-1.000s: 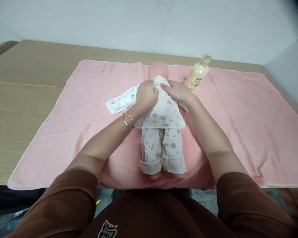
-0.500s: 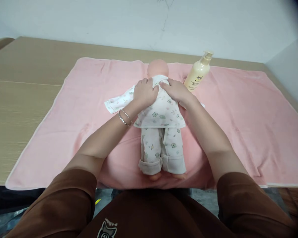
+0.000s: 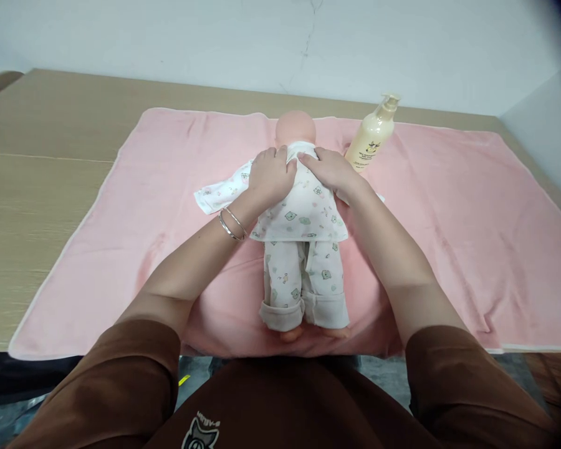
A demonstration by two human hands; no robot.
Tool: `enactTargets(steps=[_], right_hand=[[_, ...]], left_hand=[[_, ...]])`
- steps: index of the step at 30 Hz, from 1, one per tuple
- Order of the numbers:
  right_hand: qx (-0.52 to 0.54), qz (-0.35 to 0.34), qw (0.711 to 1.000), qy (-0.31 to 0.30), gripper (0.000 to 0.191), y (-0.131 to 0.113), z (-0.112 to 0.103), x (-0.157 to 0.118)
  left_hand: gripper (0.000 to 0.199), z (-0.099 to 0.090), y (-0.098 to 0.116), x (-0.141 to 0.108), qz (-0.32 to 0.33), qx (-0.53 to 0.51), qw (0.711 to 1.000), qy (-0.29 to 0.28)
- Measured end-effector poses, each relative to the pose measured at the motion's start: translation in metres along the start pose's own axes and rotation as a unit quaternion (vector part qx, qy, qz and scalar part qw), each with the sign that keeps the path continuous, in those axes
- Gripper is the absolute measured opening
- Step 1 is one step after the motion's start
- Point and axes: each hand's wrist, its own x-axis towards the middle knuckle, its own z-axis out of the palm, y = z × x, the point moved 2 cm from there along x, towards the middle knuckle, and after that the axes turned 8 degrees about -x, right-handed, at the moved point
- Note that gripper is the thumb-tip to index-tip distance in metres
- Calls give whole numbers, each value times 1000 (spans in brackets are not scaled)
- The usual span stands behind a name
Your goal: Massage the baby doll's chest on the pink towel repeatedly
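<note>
A baby doll [image 3: 296,128] lies with its back of the head up, feet toward me. It wears a white printed top [image 3: 303,209] and white printed trousers [image 3: 284,271] with turned-up cuffs. My left hand [image 3: 272,176] rests open on the left side of the doll's upper back, two bangles on the wrist. On the right shoulder side lies my right hand [image 3: 336,169], fingers laid over the top, thumb toward the middle. One sleeve [image 3: 224,190] stretches out to the left; the other is mostly hidden by my right hand.
A pink blanket [image 3: 458,218] lies under the doll on a wooden table [image 3: 42,125]. A cream pump bottle [image 3: 373,134] is just beyond my right hand. Behind the table is a pale wall [image 3: 215,50].
The whole view has shifted very slightly. Both hands stay in the same places on the doll's back.
</note>
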Motion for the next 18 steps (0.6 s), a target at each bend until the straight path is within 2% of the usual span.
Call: enactTargets(steps=[2,6,9,12,18], right_hand=[[-32,-12,999,10,73,-4,2,-2],[-135,-44,988,52,61,-34,9,-23],[-151,-60,985,62,55,-49,11,-33],[-103,-42,992,53,51,-44,9,-28],[-36,-3,998,45,62,-19,4,-8]], left_hand=[[51,0,-4,3,-11,-7,1000,-3],[53,-1,-20,16,-48,-52,997,-21],[52,0,-26,20,-56,-69,996,-15],[52,3,-25,16,-61,-61,996,4],[56,8,-20,9,-48,-46,997,41]])
